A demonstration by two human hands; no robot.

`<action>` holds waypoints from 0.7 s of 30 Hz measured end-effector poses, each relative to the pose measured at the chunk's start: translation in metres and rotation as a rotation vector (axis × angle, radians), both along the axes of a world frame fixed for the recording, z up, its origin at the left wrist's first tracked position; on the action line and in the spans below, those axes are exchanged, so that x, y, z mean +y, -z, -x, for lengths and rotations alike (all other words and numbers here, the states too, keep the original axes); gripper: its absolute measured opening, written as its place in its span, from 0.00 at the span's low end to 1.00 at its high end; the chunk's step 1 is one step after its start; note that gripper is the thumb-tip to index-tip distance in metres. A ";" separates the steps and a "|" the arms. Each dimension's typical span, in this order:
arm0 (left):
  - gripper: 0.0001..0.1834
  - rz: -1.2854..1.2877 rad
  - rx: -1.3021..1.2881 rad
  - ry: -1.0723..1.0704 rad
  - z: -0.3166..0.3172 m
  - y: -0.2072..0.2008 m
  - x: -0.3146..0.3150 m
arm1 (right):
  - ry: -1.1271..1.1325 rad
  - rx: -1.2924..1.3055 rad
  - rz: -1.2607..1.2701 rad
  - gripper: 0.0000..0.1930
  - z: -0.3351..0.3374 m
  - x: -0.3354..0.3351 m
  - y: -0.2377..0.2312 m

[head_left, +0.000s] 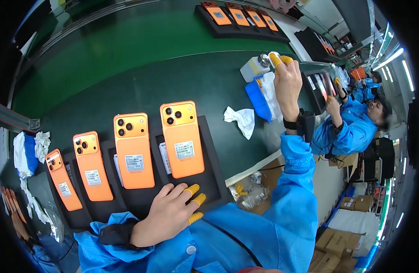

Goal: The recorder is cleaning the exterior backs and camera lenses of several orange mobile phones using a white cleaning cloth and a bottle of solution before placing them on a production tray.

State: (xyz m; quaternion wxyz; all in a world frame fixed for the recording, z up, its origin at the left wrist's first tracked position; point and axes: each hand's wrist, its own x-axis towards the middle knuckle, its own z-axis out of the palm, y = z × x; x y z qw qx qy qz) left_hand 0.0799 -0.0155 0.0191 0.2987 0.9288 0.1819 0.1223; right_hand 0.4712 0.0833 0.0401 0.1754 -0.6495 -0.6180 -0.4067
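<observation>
My left hand [166,214], with yellow finger cots, rests flat on the near edge of a black tray [209,179]. The tray holds several orange phones lying back up, the rightmost phone [182,139] just beyond my fingertips. My right hand [286,84] is stretched far out and its cot-covered fingers press the top of a small white pump bottle [255,67]. A blue box [258,98] with white cloths sits just under that hand.
A crumpled white cloth [240,119] lies on the green bench between the tray and the bottle. A second black tray [239,25] of orange phones sits on the far belt. A co-worker in blue [350,127] works at the right. More cloths [29,152] lie at the left.
</observation>
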 end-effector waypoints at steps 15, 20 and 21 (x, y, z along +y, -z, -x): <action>0.15 -0.361 -0.008 -0.402 -0.011 0.036 0.027 | -0.035 0.099 0.348 0.20 -0.077 0.009 0.018; 0.13 -0.334 0.010 -0.472 -0.022 0.042 0.021 | -0.445 0.291 0.074 0.17 0.009 0.003 0.031; 0.12 -0.367 -0.051 -0.527 -0.024 0.039 0.021 | -0.502 0.213 0.064 0.17 0.025 0.002 0.035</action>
